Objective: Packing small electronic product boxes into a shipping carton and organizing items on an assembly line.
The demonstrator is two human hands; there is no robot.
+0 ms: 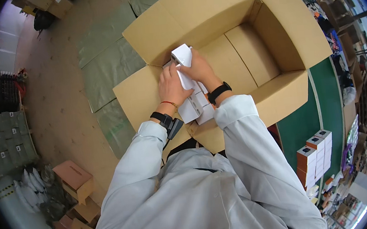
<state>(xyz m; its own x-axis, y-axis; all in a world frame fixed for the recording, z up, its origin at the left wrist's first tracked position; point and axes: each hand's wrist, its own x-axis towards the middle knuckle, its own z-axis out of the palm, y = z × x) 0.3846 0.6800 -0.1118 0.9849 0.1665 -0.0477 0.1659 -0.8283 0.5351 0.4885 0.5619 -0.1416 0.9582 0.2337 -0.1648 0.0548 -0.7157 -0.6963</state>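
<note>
A large open cardboard carton lies in front of me with its flaps spread outward. Small white boxes stand packed together at the carton's left end, some with orange sides. My right hand grips a white box at the far end of this group, thumb and fingers closed on it. On the left, my left hand is closed over the white boxes next to it; its fingertips are partly hidden, and exactly which box it holds is hard to make out. Both wrists wear black bands.
At the right, a green table carries stacked white and orange boxes. Crowded shelving runs along the far right. Opened brown cartons lie at lower left, near wrapped stacks. Grey-green sheeting covers part of the floor.
</note>
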